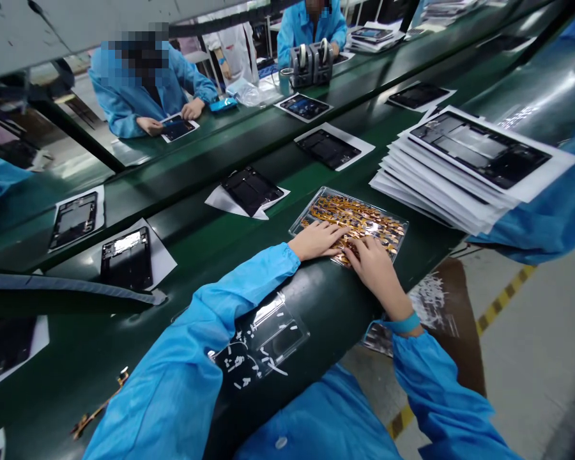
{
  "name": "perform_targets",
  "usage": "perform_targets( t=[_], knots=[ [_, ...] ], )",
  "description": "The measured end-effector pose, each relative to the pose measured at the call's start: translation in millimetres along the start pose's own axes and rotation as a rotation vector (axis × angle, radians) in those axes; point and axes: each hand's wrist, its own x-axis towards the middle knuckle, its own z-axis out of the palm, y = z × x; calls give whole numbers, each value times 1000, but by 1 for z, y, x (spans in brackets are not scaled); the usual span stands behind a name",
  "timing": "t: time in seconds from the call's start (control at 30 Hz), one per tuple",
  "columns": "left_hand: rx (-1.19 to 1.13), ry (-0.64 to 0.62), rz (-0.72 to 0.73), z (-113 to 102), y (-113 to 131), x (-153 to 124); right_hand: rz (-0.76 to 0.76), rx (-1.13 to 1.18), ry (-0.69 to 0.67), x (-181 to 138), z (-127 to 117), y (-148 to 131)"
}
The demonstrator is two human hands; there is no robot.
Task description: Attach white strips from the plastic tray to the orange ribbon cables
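A clear plastic tray (pixel 297 220) on the green bench holds a dense layer of orange-gold flex cables (pixel 335 209). My left hand (pixel 316 241) reaches in over its near side, fingers stretched out across the cables. My right hand (pixel 376 265) comes from the near right, its fingers bent and slightly apart, with the tips touching the cables close to my left fingertips. Whether a single cable is between any fingers is too small to make out. A blue band is round my right wrist.
A second clear tray (pixel 287 342) with white scraps lies near my left forearm. To the right rises a tall stack of paper sheets (pixel 426 185) bearing device panels. More panels (pixel 328 147) on paper lie along the line. A loose flex cable (pixel 100 409) is front left. Co-workers sit opposite.
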Motion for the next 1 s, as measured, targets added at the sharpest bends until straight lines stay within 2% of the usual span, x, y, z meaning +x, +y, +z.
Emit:
perform_targets(
  t=[0.23,0.4,0.53,0.7,0.87,1.0],
  knots=[
    [84,2,52,3,2,4,13,186,9,-2,-3,18],
    [70,-14,88,5,1,4,73,195,58,12,3,36],
    [45,-25,75,6,2,3,72,172,87,17,-5,47],
    [-1,-32,48,4,3,2,-3,102,57,-2,-16,31],
    [-40,-44,42,1,2,3,-70,-11,-11,-13,-6,1],
    [-55,-54,51,-1,1,2,-110,-64,-35,-10,-4,-2]
  ],
)
